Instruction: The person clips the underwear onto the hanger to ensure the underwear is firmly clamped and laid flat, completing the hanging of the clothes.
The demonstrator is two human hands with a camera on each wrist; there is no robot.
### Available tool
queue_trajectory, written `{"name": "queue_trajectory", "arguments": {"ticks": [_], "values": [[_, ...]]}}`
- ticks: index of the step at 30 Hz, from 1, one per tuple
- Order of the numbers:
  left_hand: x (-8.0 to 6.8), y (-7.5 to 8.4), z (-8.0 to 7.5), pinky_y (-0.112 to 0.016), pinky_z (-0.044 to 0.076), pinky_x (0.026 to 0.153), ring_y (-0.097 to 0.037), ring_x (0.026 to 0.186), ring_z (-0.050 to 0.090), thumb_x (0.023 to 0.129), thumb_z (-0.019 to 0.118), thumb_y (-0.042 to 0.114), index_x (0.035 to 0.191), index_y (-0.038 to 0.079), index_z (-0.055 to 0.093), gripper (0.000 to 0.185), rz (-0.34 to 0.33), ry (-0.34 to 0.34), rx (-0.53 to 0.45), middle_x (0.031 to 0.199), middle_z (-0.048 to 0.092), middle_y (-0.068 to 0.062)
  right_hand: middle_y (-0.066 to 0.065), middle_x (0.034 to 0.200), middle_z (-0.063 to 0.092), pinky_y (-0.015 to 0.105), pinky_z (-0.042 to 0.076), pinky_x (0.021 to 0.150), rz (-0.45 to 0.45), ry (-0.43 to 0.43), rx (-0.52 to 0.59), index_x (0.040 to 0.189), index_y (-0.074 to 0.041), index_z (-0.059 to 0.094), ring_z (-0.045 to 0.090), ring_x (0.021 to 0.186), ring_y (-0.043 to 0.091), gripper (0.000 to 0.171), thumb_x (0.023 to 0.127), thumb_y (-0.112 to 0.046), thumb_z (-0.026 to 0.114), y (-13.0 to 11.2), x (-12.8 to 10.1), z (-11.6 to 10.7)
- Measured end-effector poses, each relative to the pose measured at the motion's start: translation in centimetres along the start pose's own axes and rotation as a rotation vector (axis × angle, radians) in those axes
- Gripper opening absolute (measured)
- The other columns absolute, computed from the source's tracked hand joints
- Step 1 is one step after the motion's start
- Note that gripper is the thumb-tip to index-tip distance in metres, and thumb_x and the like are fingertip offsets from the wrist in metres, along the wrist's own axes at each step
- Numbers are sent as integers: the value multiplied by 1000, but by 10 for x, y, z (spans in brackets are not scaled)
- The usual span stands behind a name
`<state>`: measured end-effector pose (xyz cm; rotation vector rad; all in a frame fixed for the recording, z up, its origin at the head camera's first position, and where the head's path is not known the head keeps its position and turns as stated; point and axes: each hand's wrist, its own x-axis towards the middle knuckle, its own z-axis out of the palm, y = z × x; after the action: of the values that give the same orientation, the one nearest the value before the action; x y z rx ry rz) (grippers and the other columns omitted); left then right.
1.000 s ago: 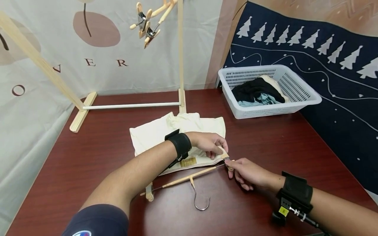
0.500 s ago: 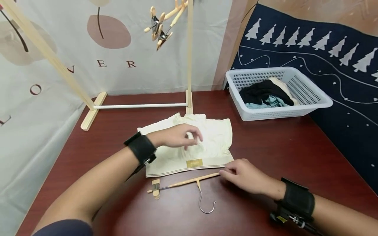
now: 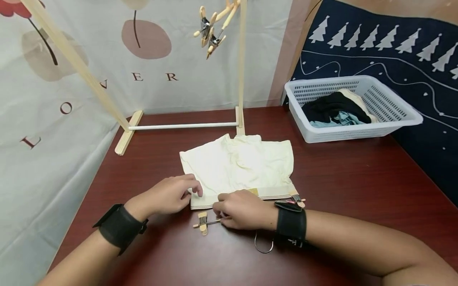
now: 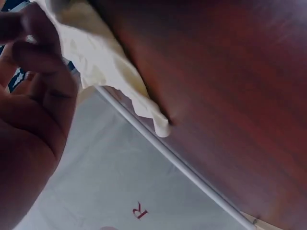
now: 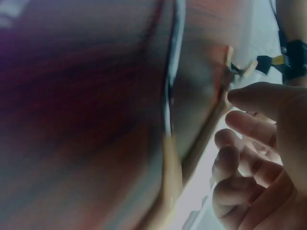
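Note:
A cream garment (image 3: 239, 165) lies flat on the dark red table (image 3: 358, 178), waistband toward me. A wooden clip hanger lies along that waistband, mostly under my right hand. Its right clip (image 3: 297, 200) sits at the waistband's right corner, and its left clip (image 3: 203, 223) lies free on the table. The metal hook (image 3: 264, 245) points at me. My right hand (image 3: 219, 212) curls over the hanger bar (image 5: 172, 177) just beside the left clip. My left hand (image 3: 193, 192) pinches the garment (image 4: 103, 60) at the waistband's left corner.
A wooden drying rack (image 3: 240, 71) stands at the back of the table, with more clip hangers (image 3: 211, 26) hanging from its top. At the back right a white basket (image 3: 397, 123) holds dark and pale clothes. Fabric backdrops close off the left and rear.
My right hand slid left along the hanger from its right end to the left clip. My left hand came off the middle of the garment to its left waistband corner. The view shifted left.

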<state>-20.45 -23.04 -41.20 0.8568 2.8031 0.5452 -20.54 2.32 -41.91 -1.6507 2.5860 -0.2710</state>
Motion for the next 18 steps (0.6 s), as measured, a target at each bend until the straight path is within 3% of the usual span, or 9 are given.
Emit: {"name": "queue_trajectory", "arguments": {"ticks": [8,12,18], "values": [[-13,1,14,-26,42,62,-6,61,44,83,70,5,104,26,67,30,5,-56,57,102,59,8,-9,76,58,24,37,47,-88,-44,-207,85,-20,66,47,52,7,7,92,-19,64,-13,15,11],[-13,0,15,-29,47,66,-6,68,53,83,75,13,103,25,68,24,37,0,108,100,62,9,-9,71,59,26,37,45,-106,-28,-257,84,-19,65,46,49,8,8,90,-15,63,-16,19,9],[-15,-3,17,-31,50,63,-6,71,61,85,73,15,97,25,70,16,99,103,186,92,65,11,-8,66,58,27,39,45,-120,-2,-235,88,-17,61,52,49,10,5,86,-18,66,-20,24,8]]}}
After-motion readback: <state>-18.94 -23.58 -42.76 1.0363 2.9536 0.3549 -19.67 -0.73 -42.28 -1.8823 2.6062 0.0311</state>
